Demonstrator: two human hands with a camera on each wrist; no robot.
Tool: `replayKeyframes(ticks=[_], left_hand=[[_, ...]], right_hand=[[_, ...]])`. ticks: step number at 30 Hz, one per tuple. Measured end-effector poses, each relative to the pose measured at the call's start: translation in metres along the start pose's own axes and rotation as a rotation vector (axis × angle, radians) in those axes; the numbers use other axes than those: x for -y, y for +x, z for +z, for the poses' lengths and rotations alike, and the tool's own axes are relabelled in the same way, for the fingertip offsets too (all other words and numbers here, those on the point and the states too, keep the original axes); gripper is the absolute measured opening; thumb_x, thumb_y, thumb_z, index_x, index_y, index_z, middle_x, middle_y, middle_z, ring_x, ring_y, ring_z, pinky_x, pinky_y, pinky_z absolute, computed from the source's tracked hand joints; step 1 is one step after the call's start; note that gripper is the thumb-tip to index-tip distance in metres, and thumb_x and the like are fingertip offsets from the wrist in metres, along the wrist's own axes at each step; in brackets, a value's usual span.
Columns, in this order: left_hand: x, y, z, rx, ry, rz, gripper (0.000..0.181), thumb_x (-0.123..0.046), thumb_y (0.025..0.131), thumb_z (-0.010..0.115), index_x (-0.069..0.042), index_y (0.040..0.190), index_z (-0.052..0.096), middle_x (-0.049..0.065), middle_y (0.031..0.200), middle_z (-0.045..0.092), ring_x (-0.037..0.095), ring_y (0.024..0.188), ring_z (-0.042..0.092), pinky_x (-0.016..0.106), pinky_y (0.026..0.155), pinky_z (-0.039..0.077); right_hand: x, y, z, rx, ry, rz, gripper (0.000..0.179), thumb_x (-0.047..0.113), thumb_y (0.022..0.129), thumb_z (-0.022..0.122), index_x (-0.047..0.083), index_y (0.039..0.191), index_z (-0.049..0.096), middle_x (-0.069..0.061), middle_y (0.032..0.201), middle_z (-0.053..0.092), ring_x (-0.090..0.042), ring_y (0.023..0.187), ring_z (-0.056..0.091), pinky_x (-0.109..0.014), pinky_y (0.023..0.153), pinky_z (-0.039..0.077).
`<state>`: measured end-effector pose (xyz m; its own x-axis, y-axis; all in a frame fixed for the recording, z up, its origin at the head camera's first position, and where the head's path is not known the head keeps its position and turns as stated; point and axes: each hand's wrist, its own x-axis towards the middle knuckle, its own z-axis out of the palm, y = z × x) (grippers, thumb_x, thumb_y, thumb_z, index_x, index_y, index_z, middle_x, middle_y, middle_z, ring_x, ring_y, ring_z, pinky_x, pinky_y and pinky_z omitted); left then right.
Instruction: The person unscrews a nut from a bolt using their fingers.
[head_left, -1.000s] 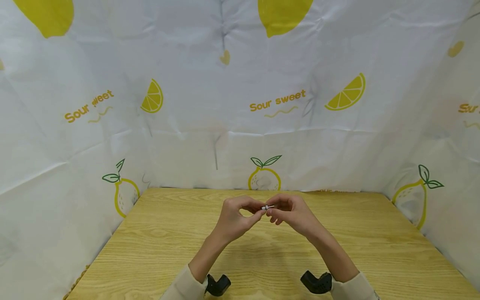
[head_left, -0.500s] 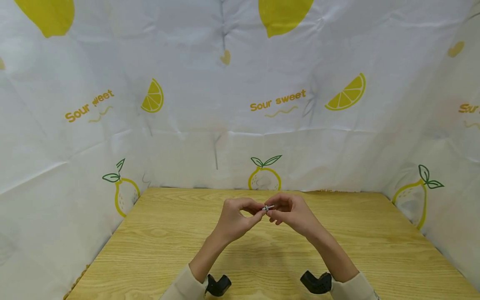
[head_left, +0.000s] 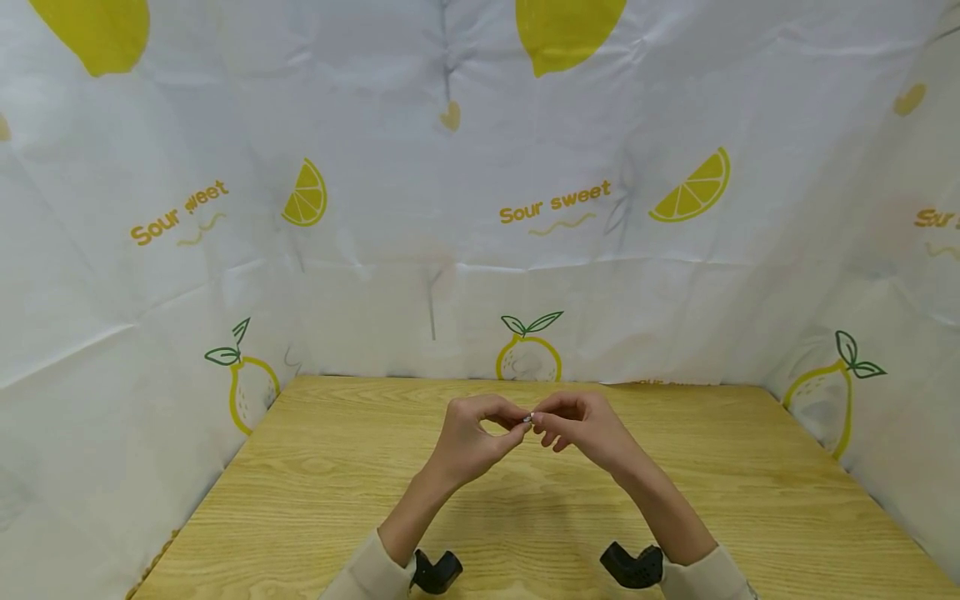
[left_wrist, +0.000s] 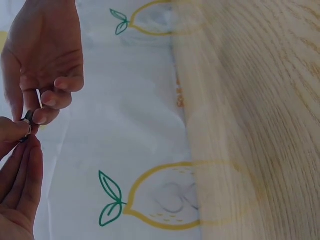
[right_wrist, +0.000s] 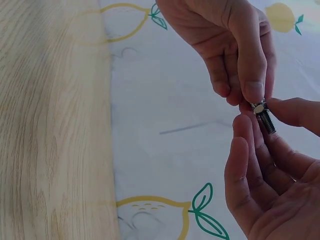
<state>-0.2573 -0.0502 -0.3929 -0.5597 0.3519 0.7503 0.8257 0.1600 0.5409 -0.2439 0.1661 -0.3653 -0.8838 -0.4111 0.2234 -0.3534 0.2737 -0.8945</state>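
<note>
Between the fingertips of both hands, held above the table, is a small metal bolt (right_wrist: pixel 268 123) with its threaded shank toward the right hand. A hex nut (right_wrist: pixel 259 107) sits on it near the left fingertips. My left hand (head_left: pixel 474 437) pinches the bolt's head end between thumb and forefinger; that end is mostly hidden. From the other side my right hand (head_left: pixel 592 429) pinches at the nut with thumb and forefinger, its other fingers loosely bent. In the head view the right thumb covers most of the shank.
A wood-grain table (head_left: pixel 337 500) lies beneath the hands. White lemon-print cloth (head_left: pixel 390 208) rises along its back and both sides. Black angular devices, one by the left cuff (head_left: pixel 437 572) and another by the right cuff (head_left: pixel 632 565), stick out over the table.
The right thumb and forefinger have shifted slightly down and left at the nut, so the shank that stuck out rightward is now covered in the head view. The left hand has stayed put.
</note>
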Motion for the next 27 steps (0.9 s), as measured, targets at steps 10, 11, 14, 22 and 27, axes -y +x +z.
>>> replayKeyframes(ticks=[10,11,14,22,27], left_hand=[[0.0002,-0.0001,0.0005,0.005,0.016,-0.003,0.009,0.0,0.088,0.079,-0.005,0.095,0.081,0.008,0.088,0.08,0.012,0.075,0.076,0.02,0.07,0.063],[0.0004,-0.0001,0.0007,0.005,0.017,-0.001,0.009,0.0,0.088,0.079,-0.005,0.094,0.081,0.008,0.088,0.08,0.012,0.075,0.076,0.02,0.071,0.063],[0.0014,-0.0007,0.001,0.003,0.023,0.009,0.009,0.0,0.088,0.079,-0.005,0.095,0.081,0.008,0.088,0.08,0.011,0.075,0.076,0.019,0.071,0.063],[0.0018,-0.0009,0.0013,-0.016,0.027,0.041,0.009,0.001,0.088,0.078,-0.005,0.094,0.081,0.008,0.088,0.08,0.012,0.075,0.077,0.019,0.071,0.063],[0.0012,-0.0002,0.0011,-0.012,0.025,0.036,0.008,0.0,0.089,0.078,-0.005,0.095,0.081,0.008,0.089,0.08,0.012,0.076,0.077,0.019,0.071,0.063]], right_hand=[[-0.0015,0.0001,0.0005,-0.011,0.025,-0.038,0.023,0.01,0.098,0.07,-0.007,0.112,0.069,-0.017,0.097,0.073,-0.011,0.075,0.071,-0.031,0.067,0.063],[-0.0019,0.0001,0.0005,-0.011,0.026,-0.041,0.023,0.01,0.097,0.07,-0.008,0.112,0.069,-0.017,0.098,0.073,-0.011,0.075,0.071,-0.031,0.067,0.063],[-0.0025,-0.0002,0.0004,-0.008,0.024,-0.044,0.023,0.01,0.097,0.07,-0.007,0.112,0.068,-0.019,0.099,0.072,-0.013,0.077,0.072,-0.032,0.068,0.063],[-0.0004,-0.0015,-0.0006,0.027,-0.013,0.02,0.035,0.028,0.106,0.059,-0.004,0.116,0.068,-0.023,0.102,0.072,-0.024,0.08,0.074,-0.036,0.07,0.065],[0.0003,-0.0006,0.0002,0.048,-0.018,0.043,0.04,0.031,0.11,0.052,-0.006,0.11,0.069,-0.019,0.101,0.072,-0.024,0.082,0.074,-0.036,0.071,0.065]])
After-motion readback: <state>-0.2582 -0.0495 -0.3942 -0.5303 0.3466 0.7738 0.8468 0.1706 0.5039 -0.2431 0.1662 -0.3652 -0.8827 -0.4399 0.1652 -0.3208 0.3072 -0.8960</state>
